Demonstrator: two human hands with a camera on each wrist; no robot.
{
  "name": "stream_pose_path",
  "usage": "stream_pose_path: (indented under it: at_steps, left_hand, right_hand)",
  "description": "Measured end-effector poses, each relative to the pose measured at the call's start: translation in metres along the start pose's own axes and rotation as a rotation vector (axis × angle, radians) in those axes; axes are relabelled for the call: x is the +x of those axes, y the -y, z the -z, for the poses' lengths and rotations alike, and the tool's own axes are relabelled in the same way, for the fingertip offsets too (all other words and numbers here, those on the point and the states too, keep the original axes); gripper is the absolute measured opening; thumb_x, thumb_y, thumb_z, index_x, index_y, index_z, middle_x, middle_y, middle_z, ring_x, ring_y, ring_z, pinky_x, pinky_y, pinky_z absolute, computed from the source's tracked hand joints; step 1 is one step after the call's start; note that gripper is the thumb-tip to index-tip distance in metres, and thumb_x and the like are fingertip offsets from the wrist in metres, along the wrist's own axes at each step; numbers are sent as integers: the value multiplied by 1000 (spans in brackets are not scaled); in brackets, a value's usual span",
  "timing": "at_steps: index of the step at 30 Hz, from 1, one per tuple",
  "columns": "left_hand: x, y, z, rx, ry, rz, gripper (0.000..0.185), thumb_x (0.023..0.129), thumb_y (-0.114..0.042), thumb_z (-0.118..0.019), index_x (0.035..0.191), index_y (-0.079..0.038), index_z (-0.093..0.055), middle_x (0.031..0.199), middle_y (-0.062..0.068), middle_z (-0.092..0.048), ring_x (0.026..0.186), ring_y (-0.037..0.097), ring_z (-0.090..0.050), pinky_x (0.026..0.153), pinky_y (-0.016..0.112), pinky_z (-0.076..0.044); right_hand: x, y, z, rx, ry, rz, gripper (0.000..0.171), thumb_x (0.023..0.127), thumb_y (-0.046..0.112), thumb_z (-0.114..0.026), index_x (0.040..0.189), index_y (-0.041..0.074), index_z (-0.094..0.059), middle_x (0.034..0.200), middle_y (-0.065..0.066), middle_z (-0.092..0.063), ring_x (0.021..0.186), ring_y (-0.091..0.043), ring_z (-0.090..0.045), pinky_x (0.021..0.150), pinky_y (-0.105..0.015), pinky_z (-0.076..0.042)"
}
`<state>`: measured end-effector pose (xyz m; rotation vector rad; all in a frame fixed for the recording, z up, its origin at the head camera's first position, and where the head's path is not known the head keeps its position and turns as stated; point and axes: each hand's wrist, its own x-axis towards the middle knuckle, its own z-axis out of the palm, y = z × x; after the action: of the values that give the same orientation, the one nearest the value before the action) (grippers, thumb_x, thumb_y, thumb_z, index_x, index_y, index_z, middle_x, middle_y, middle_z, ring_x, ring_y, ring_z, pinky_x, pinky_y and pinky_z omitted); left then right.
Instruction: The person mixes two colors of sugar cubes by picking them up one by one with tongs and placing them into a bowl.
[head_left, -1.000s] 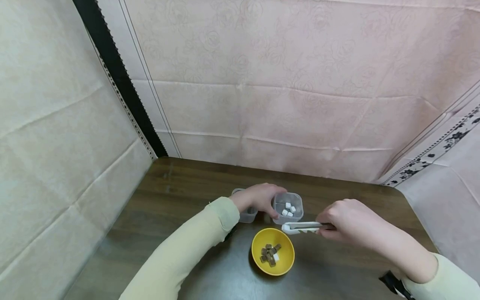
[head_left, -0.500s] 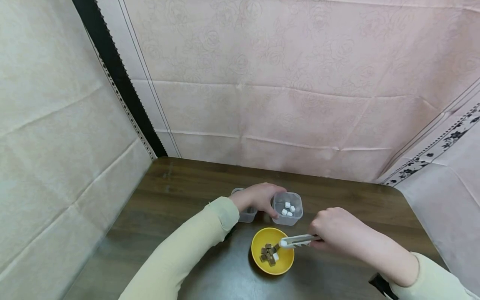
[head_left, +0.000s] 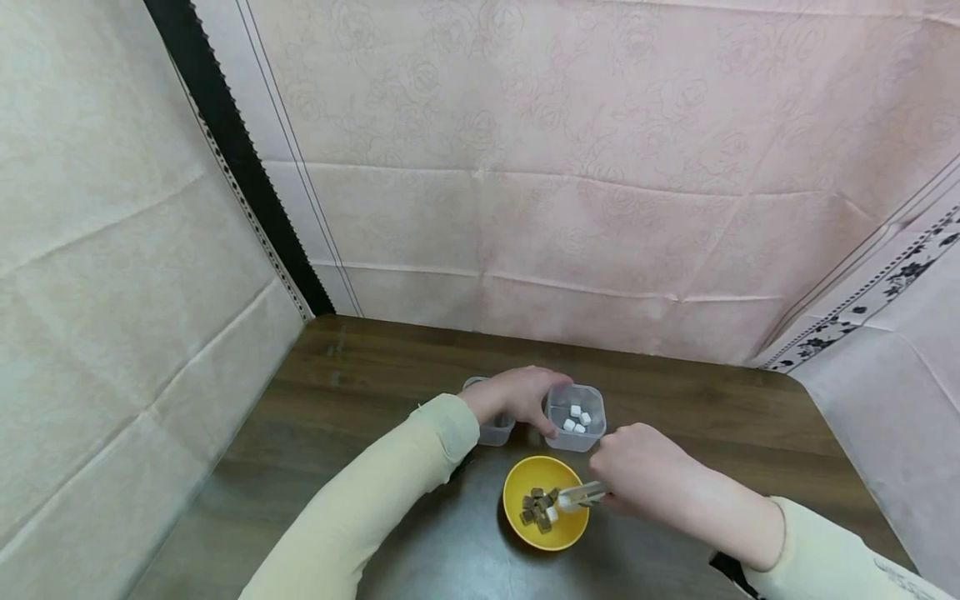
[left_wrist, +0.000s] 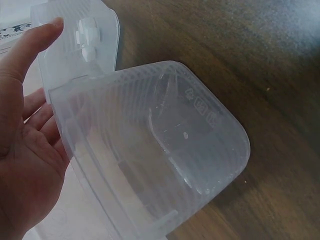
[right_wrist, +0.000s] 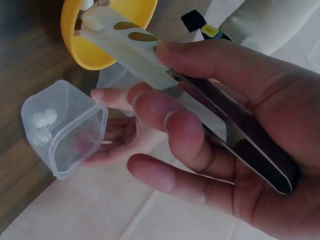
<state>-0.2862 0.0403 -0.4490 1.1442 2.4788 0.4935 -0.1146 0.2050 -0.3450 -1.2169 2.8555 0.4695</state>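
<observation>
My left hand (head_left: pixel 517 393) rests over an empty clear tub (head_left: pixel 489 432), its fingers fairly straight and its thumb touching a second clear tub (head_left: pixel 592 398) that holds a few white cubes (head_left: pixel 576 418). In the left wrist view the empty tub (left_wrist: pixel 160 150) sits beside my palm (left_wrist: pixel 25 165), and the cube tub (left_wrist: pixel 82 35) lies beyond my thumb. My right hand (head_left: pixel 633 477) grips white tongs (head_left: pixel 581 496). Their tips reach into a yellow bowl (head_left: pixel 555 537) of brown cubes (head_left: pixel 536 505) and one white cube. The right wrist view shows the tongs (right_wrist: pixel 150 55) pinched between thumb and fingers.
All three containers stand close together on a dark wooden table (head_left: pixel 360 392). Pink cloth (head_left: pixel 570 208) hangs behind the table and on both sides. A black strap (head_left: pixel 731 571) shows at my right wrist.
My right hand has carried the tongs from beside the tub of white cubes down and left, so the tips now sit in the yellow bowl. My left hand has stayed put.
</observation>
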Motion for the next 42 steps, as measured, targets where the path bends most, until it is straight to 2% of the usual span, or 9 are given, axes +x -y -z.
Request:
stream_pose_path:
  at_steps: [4, 10, 17, 20, 25, 29, 35, 42]
  left_hand:
    - [0, 0, 0, -1, -1, 0, 86, 85, -37, -93, 158, -17, -52, 154, 1, -60, 133, 17, -58, 117, 37, -49]
    - [-1, -1, 1, 2, 0, 1, 86, 85, -37, -92, 158, -17, -52, 155, 1, -59, 135, 18, -57, 118, 38, -47]
    - [-3, -3, 1, 1, 0, 14, 86, 85, -37, -92, 159, -18, -52, 156, 1, -58, 137, 19, -56, 119, 40, -47]
    - [-3, -3, 1, -3, 0, 19, 86, 85, -37, -92, 158, -18, -52, 155, 0, -58, 136, 19, -56, 118, 40, -47]
    - [-3, -3, 1, -9, -2, 16, 85, 85, -37, -93, 158, -18, -53, 154, 0, -60, 134, 18, -57, 118, 39, -48]
    - [-2, -3, 1, -1, -5, 9, 85, 85, -37, -93, 158, -18, -53, 153, 0, -60, 135, 18, -57, 118, 39, -48]
    - [-3, -4, 1, 6, -11, 8, 86, 85, -37, -93, 158, -18, -53, 154, -1, -60, 135, 17, -56, 118, 37, -47]
    - [-5, -5, 1, -7, -6, 25, 87, 84, -37, -93, 159, -20, -52, 158, -2, -57, 140, 18, -54, 120, 39, -46]
  right_hand:
    - [5, 6, -1, -51, 11, -13, 36, 71, 32, -96, 62, 21, -64, 56, 9, -53, 50, -12, -48, 46, -28, -44]
    - [8, 11, -3, -51, 46, -48, 35, 72, 30, -95, 61, 19, -64, 55, 7, -53, 50, -12, -47, 47, -28, -44]
    - [8, 11, -8, -61, 21, -49, 38, 71, 31, -95, 59, 20, -61, 55, 7, -52, 49, -12, -46, 45, -28, -43]
    - [6, 10, -9, -52, 11, -52, 39, 71, 34, -97, 59, 21, -61, 55, 8, -51, 49, -11, -45, 44, -28, -42]
    - [1, 2, -6, 40, 49, -87, 39, 73, 38, -97, 62, 20, -65, 54, 10, -47, 49, -10, -42, 46, -28, -42]
    - [-8, -12, -3, 95, -9, -103, 38, 73, 35, -94, 61, 22, -61, 55, 12, -48, 50, -9, -42, 46, -32, -42]
    - [-20, -34, 1, 185, -137, -131, 39, 72, 25, -89, 60, 28, -52, 57, 18, -34, 54, -4, -29, 46, -28, -31]
    - [-26, -54, 3, 175, -158, -201, 44, 75, 26, -90, 60, 28, -48, 58, 18, -34, 56, -4, -32, 48, -29, -34]
